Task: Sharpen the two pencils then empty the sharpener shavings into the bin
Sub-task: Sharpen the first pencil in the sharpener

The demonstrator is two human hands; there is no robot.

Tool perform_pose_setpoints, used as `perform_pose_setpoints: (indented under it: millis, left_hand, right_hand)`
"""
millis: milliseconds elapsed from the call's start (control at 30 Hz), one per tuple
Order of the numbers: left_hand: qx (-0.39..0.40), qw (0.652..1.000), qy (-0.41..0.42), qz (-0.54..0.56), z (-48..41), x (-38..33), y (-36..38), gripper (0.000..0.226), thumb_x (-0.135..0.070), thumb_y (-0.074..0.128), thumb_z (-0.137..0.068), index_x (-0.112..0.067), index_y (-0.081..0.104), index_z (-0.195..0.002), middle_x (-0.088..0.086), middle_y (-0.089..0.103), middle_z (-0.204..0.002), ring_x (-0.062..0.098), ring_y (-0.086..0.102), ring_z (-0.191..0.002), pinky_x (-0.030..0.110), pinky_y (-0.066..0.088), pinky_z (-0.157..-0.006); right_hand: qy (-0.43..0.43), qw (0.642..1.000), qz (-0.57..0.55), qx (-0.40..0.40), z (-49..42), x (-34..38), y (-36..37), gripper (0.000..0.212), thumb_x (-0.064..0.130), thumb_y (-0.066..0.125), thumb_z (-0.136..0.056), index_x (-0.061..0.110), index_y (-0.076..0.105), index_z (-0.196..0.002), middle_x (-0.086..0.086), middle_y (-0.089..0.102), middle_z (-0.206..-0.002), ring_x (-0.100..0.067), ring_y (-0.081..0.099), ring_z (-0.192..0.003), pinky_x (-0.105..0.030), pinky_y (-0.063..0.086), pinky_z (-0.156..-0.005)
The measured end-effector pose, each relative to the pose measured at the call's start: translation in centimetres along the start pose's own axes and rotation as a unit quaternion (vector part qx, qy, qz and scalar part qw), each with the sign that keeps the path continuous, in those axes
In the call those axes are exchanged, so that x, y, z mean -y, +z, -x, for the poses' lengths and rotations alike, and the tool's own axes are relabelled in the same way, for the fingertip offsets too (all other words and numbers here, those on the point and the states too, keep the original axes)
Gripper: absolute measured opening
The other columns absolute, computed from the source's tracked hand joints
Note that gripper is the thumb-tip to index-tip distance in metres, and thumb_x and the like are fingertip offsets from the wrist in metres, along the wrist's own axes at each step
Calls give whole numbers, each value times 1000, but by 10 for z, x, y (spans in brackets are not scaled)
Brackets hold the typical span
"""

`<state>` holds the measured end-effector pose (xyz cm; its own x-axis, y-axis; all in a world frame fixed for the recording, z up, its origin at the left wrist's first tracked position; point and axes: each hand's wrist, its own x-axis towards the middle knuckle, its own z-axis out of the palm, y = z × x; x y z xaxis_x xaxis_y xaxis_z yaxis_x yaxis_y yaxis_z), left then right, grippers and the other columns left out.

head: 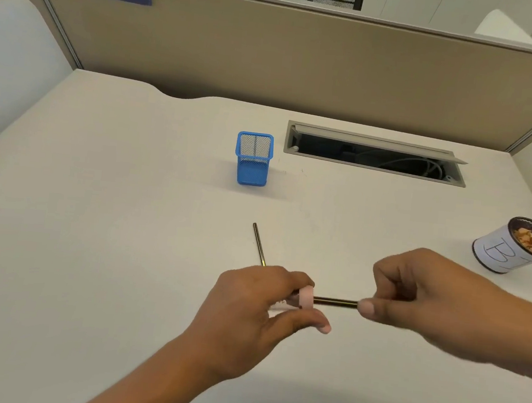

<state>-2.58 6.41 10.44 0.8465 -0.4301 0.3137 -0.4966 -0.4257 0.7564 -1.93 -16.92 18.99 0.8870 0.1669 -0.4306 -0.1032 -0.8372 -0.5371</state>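
The pencil (pixel 334 302) is sitting in the sharpener (pixel 306 298), left hand (pixel 254 307) gripping it, right hand (pixel 421 291) pinching the pencil's end. The second pencil (pixel 259 244) is lying on the table (pixel 94 217) at 11 o'clock from the hands; emptying into the 2 o'clock bin (pixel 509 254) is seemingly still waiting.

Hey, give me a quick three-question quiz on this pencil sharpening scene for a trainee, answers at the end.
1. True or false: the bin already has shavings in it.
2. Which of the hands grips the pink sharpener? A) left B) right C) neither
3. Fill in: the other pencil lies on the ___.

Key
1. True.
2. A. The left hand grips it, while the right hand pinches the held pencil that goes into it.
3. Desk; its near end is hidden behind the left hand.
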Motion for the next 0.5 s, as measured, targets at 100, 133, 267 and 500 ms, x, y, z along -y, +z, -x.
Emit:
perform_pose_setpoints:
  millis: [100,133,267,500]
  left_hand:
    - [22,1000,7,1,2,4,3,25,-56,64,-88,-31,67,-92,-16,68,-83,-10,58,-77,16,48,-68]
    - [27,999,-16,15,1,4,2,26,-59,64,-86,-33,66,-90,-16,68,-81,-6,59,-74,16,47,-65]
    - [19,989,-90,118,-3,6,0,32,-67,65,-78,-36,66,-83,-10,66,-73,13,38,-55,23,34,-51]
    - [21,975,-85,203,-4,2,2,18,-41,63,-93,-25,61,-85,-16,78,-83,31,43,-60,35,43,-50]
  right_hand:
    - [53,994,-55,79,-5,-4,-4,36,46,72,-84,27,56,-59,8,56,-47,-6,40,-40,-18,33,-42]
    - [34,997,-18,60,-5,-5,-2,32,52,69,-84,29,56,-65,8,61,-51,-6,45,-41,-19,36,-43]
    - [-168,944,263,-107,0,-2,1,28,68,49,-83,40,50,-86,21,65,-74,-5,56,-62,-19,37,-46]
    - [-382,807,380,-242,-6,-6,1,32,34,56,-98,16,64,-73,1,59,-58,-27,50,-46,-35,41,-38]
